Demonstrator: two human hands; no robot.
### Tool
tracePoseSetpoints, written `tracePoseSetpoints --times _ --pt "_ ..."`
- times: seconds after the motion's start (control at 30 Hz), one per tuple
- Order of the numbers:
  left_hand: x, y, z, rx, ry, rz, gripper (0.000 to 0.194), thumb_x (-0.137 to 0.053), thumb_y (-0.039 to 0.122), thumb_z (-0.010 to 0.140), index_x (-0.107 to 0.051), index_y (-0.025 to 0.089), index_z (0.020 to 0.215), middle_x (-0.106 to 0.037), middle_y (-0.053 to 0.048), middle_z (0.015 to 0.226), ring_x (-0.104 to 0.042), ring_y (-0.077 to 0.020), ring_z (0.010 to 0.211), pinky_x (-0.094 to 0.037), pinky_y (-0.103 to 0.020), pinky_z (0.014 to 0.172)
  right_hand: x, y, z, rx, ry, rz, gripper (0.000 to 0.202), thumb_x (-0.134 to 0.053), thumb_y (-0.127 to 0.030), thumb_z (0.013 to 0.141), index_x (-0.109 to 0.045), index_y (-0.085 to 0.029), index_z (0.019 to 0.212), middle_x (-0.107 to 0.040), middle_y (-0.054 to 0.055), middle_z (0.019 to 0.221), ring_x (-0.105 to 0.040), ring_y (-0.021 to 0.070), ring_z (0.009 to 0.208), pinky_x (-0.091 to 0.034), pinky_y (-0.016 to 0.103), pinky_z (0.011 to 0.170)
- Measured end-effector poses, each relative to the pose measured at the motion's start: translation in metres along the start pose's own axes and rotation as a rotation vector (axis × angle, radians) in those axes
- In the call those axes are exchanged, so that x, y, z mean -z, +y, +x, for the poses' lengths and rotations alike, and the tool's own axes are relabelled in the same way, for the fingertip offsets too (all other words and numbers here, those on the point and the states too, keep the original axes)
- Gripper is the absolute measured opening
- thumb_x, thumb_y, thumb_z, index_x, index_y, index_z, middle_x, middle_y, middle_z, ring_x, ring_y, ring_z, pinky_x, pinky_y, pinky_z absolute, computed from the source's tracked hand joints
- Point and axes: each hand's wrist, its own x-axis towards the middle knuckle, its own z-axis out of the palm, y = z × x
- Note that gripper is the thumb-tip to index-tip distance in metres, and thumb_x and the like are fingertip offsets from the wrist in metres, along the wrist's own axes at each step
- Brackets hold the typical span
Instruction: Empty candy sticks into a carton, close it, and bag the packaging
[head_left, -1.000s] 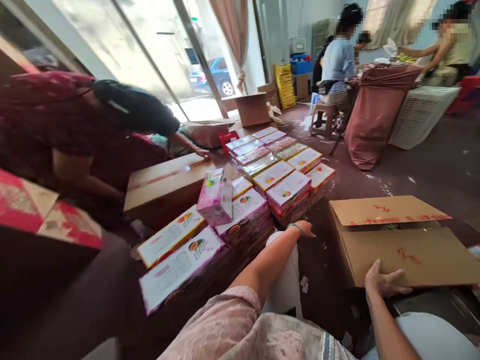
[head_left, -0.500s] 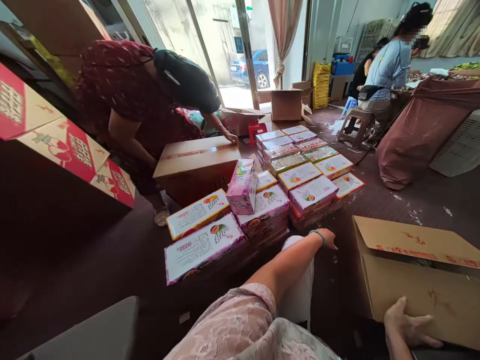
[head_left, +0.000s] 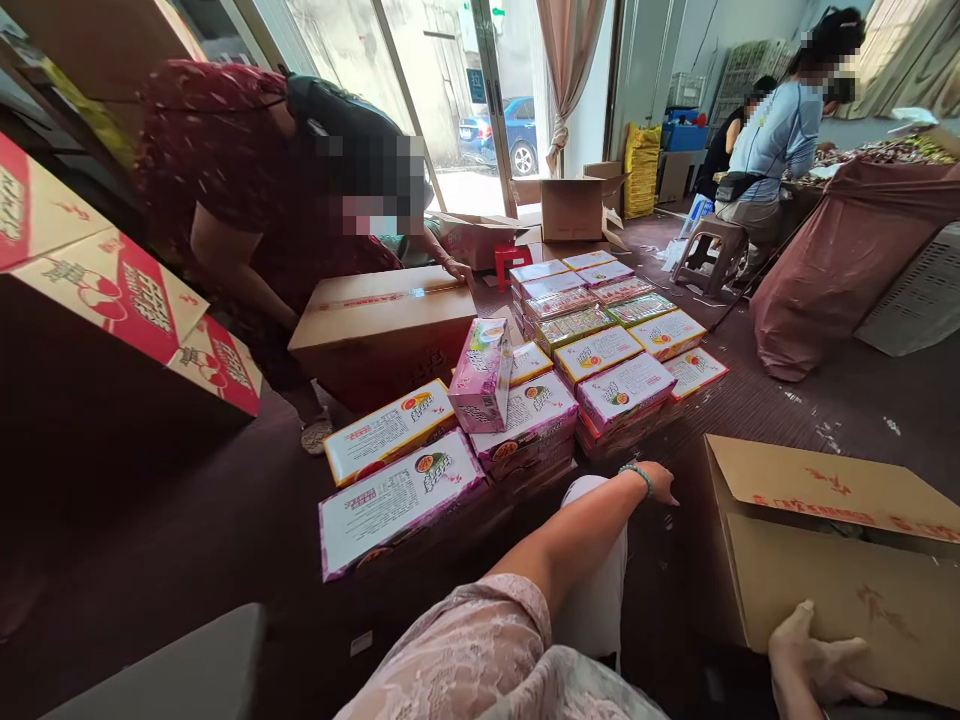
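My left hand (head_left: 660,483) hangs just past my knee, a green bead bracelet on its wrist. One fingertip points outward and nothing shows in the hand; its other fingers are mostly hidden. At the lower right my right hand (head_left: 817,655) grips the lower part of a cardboard box (head_left: 832,575), thumb up against its side. The box has red print and a top flap slightly raised; its contents are hardly visible. Ahead of my left hand lie stacked gift boxes: a purple-edged box (head_left: 626,388), a white-topped purple box (head_left: 401,500) and a tilted purple box (head_left: 484,375).
To the left, a co-worker in dark red (head_left: 225,170) bends with both hands on a taped carton (head_left: 390,310). Red printed cartons (head_left: 135,290) stand far left. A large brown sack (head_left: 825,270) and a stool (head_left: 709,250) are at the right, near people working at a table.
The co-worker's head and the taped carton have shifted slightly left. My hands have barely moved, the right one staying on the cardboard box.
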Motion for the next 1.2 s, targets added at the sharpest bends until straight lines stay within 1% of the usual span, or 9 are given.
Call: tracePoseSetpoints --times 0.13,0.23,0.3,0.47,0.63,0.8,1.0,1.1,1.2 --pt "-0.001 -0.003 0.000 0.004 -0.003 0.010 0.066 -0.066 0.053 0.101 -0.064 0.012 0.153 -0.067 -0.017 0.152 -0.062 -0.0331 0.143 -0.054 -0.040 0.119 0.003 -0.007 -0.006 -0.010 0.018 0.038 0.106 -0.058 -0.080 0.090 -0.040 -0.010 0.168 -0.014 0.035 0.175 -0.019 0.0552 0.165 -0.026 0.071 0.132" --pt "-0.001 -0.004 0.000 0.005 -0.008 0.022 0.066 -0.066 0.052 0.101 -0.063 0.011 0.153 -0.066 -0.018 0.153 -0.062 -0.0337 0.144 -0.054 -0.042 0.119 0.010 -0.020 -0.014 -0.049 -0.025 0.050 0.115 -0.056 -0.084 0.090 -0.034 -0.005 0.171 -0.004 0.037 0.177 -0.008 0.0545 0.167 -0.023 0.066 0.135" --pt "-0.001 -0.004 0.000 0.006 -0.003 0.027 0.066 -0.065 0.053 0.102 -0.062 0.012 0.154 -0.065 -0.017 0.154 -0.061 -0.0342 0.145 -0.054 -0.043 0.119 0.013 -0.024 -0.016 -0.066 -0.044 0.046 0.118 -0.054 -0.086 0.089 -0.031 -0.005 0.172 0.000 0.036 0.177 -0.006 0.0545 0.167 -0.023 0.064 0.135" --pt "-0.001 -0.004 -0.001 0.014 -0.010 0.022 0.067 -0.065 0.053 0.102 -0.060 0.016 0.157 -0.065 -0.015 0.155 -0.061 -0.0332 0.146 -0.054 -0.043 0.119 0.007 -0.014 -0.009 -0.037 -0.029 0.013 0.115 -0.047 -0.088 0.090 -0.030 -0.008 0.172 -0.003 0.034 0.177 -0.007 0.0564 0.167 -0.025 0.070 0.133" --pt "-0.002 -0.006 0.000 0.014 -0.007 0.020 0.067 -0.065 0.054 0.101 -0.061 0.015 0.156 -0.065 -0.015 0.155 -0.061 -0.0322 0.145 -0.054 -0.041 0.118 0.001 -0.004 -0.002 -0.031 -0.028 0.006 0.115 -0.051 -0.088 0.088 -0.031 -0.012 0.171 -0.010 0.035 0.174 -0.010 0.0569 0.166 -0.026 0.072 0.132" --pt "-0.002 -0.008 -0.001 0.006 0.019 0.022 0.065 -0.065 0.055 0.100 -0.064 0.018 0.153 -0.067 -0.013 0.154 -0.062 -0.0315 0.144 -0.055 -0.040 0.116 0.001 -0.003 -0.002 0.000 -0.019 -0.004 0.107 -0.050 -0.083 0.092 -0.034 -0.011 0.169 -0.019 0.035 0.171 -0.013 0.0565 0.165 -0.027 0.073 0.130" --pt "0.001 -0.004 -0.002 0.005 0.027 0.000 0.064 -0.067 0.055 0.101 -0.066 0.014 0.151 -0.067 -0.015 0.153 -0.063 -0.0318 0.144 -0.053 -0.039 0.119 0.011 -0.020 -0.010 -0.038 -0.047 0.001 0.109 -0.049 -0.079 0.095 -0.026 -0.006 0.174 -0.006 0.036 0.175 -0.011 0.0553 0.167 -0.024 0.065 0.134" --pt "0.001 -0.004 0.000 0.014 0.026 -0.010 0.065 -0.067 0.056 0.101 -0.066 0.014 0.151 -0.067 -0.015 0.153 -0.063 -0.0314 0.144 -0.053 -0.037 0.118 0.016 -0.027 -0.014 -0.046 -0.040 -0.015 0.106 -0.051 -0.076 0.097 -0.026 -0.008 0.174 -0.007 0.035 0.176 -0.012 0.0545 0.167 -0.024 0.061 0.135" --pt "0.001 -0.005 0.001 0.020 0.026 -0.014 0.064 -0.067 0.058 0.101 -0.067 0.017 0.150 -0.069 -0.014 0.151 -0.064 -0.0303 0.143 -0.054 -0.035 0.116 0.019 -0.029 -0.016 -0.047 -0.039 -0.020 0.108 -0.052 -0.077 0.096 -0.026 -0.007 0.174 -0.005 0.035 0.176 -0.015 0.0553 0.166 -0.024 0.062 0.135"
